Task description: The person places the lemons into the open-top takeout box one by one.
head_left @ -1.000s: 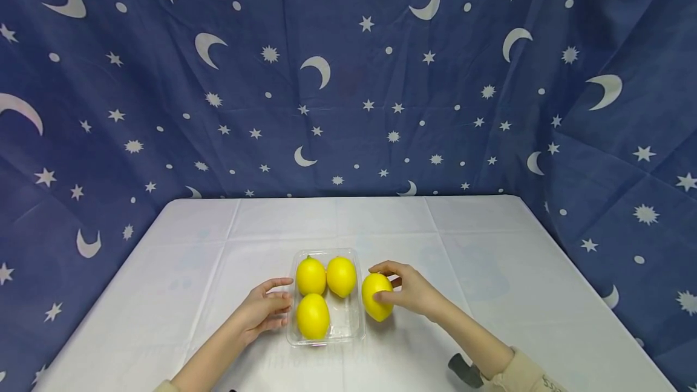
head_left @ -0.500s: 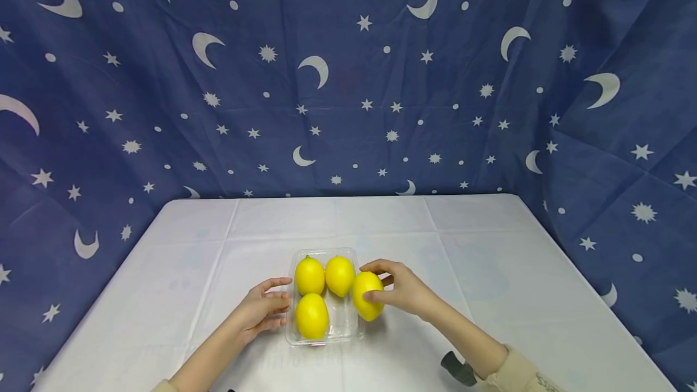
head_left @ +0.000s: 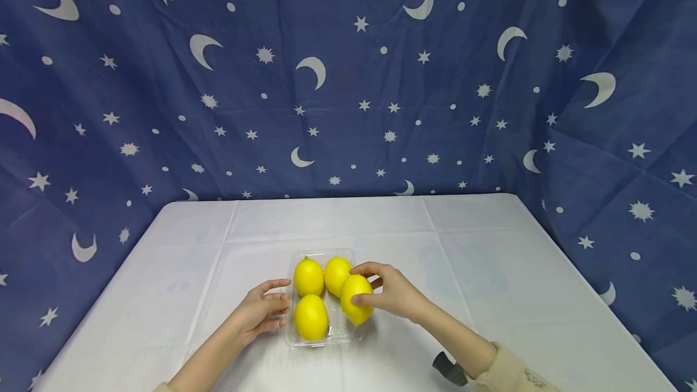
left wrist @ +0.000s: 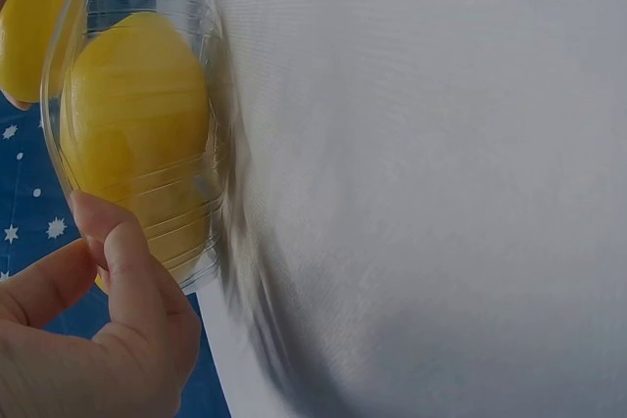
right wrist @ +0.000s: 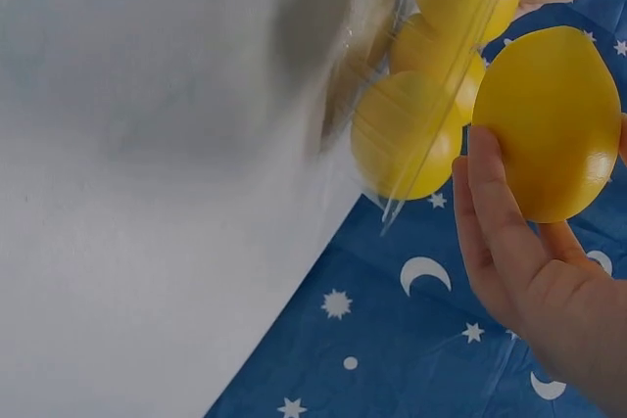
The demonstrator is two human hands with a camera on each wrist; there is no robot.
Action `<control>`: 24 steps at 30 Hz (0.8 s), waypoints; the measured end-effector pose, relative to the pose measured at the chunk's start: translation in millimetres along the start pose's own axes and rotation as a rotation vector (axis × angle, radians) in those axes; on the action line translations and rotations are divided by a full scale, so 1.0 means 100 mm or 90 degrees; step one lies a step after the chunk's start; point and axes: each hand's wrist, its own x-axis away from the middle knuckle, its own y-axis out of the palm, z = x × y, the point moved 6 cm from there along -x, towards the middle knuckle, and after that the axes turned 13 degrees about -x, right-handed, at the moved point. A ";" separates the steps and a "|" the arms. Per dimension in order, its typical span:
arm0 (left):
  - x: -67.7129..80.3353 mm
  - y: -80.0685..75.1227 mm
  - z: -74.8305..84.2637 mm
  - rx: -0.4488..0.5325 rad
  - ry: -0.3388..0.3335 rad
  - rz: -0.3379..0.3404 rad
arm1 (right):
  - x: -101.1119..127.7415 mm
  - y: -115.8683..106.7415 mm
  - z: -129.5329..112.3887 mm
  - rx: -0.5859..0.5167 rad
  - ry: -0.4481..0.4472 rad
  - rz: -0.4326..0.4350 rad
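Note:
Four-sided and clear, a plastic tray (head_left: 337, 339) lies on the table with several yellow lemons in it: a back left lemon (head_left: 308, 277), a front left lemon (head_left: 311, 317) and a back right lemon (head_left: 336, 275). My right hand (head_left: 393, 293) grips another lemon (right wrist: 549, 124) between thumb and fingers, raised over the tray's right side. That lemon partly overlaps the back right one in the head view. My left hand (head_left: 258, 312) is at the tray's left side, its loosely bent fingers (left wrist: 127, 271) right at the rim.
A white cloth covers the table (head_left: 218, 247). Behind and beside it hangs a blue curtain (head_left: 348, 77) with moons and stars. A dark grey object (head_left: 449, 369) is beside my right sleeve (head_left: 506, 368).
My right hand has moved left with its lemon, from beside the tray to over its right side. The left hand has stayed at the tray's left edge.

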 end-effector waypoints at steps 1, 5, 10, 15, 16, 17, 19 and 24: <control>0.00 0.00 0.00 0.000 0.000 -0.001 | 0.00 0.01 0.00 0.002 0.000 -0.003; 0.01 0.01 -0.01 0.004 0.005 -0.007 | -0.01 0.05 -0.01 0.014 0.001 -0.007; 0.00 -0.02 0.00 0.010 0.002 -0.002 | -0.03 0.09 -0.01 0.021 -0.005 -0.011; 0.00 -0.02 0.00 0.013 -0.003 0.001 | -0.03 0.12 -0.01 0.015 -0.008 -0.015; -0.01 -0.01 0.00 0.015 -0.003 0.001 | -0.03 0.13 -0.01 0.014 -0.008 -0.016; -0.01 -0.01 0.00 0.016 -0.004 0.000 | -0.02 0.13 -0.01 0.014 -0.009 -0.016; -0.01 -0.01 0.00 0.018 -0.003 -0.003 | -0.02 0.14 -0.01 0.017 -0.013 -0.017; -0.01 -0.01 0.00 0.017 0.002 -0.008 | -0.02 0.18 -0.02 0.039 -0.023 -0.012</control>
